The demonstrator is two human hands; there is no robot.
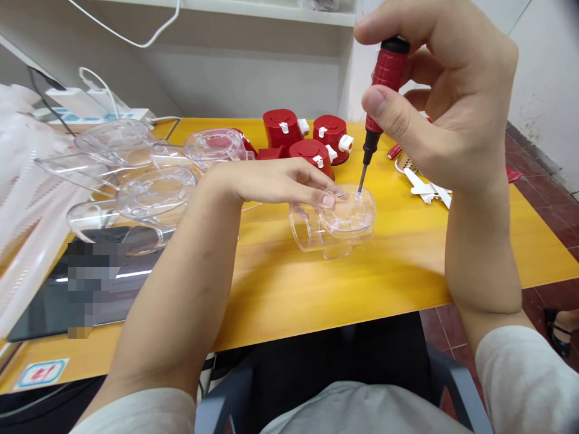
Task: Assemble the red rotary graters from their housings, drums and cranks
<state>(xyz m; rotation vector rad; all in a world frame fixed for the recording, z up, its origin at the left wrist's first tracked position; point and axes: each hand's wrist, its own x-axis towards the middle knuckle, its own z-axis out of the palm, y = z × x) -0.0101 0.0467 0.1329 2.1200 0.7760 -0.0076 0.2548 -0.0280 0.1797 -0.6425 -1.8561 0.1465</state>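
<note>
A clear plastic housing [348, 223] lies on the yellow table in front of me. My left hand [294, 184] rests over its far left side, thumb and fingers gripping its rim. In my right hand [434, 90] is a red and black screwdriver [386, 75], held nearly upright. One finger presses on the cap of its handle while the thumb and other fingers wrap round the grip. The tip of the shaft meets the top of the housing near its far edge. Any screw under the tip is too small to make out.
Several red round parts with white fittings [283, 128] stand behind the housing. More clear housings [156, 193] are piled at left, by a dark flat panel [40, 307] and a power strip [136, 114]. White plastic pieces [423, 185] lie at right. A person's foot [565, 325] shows at far right.
</note>
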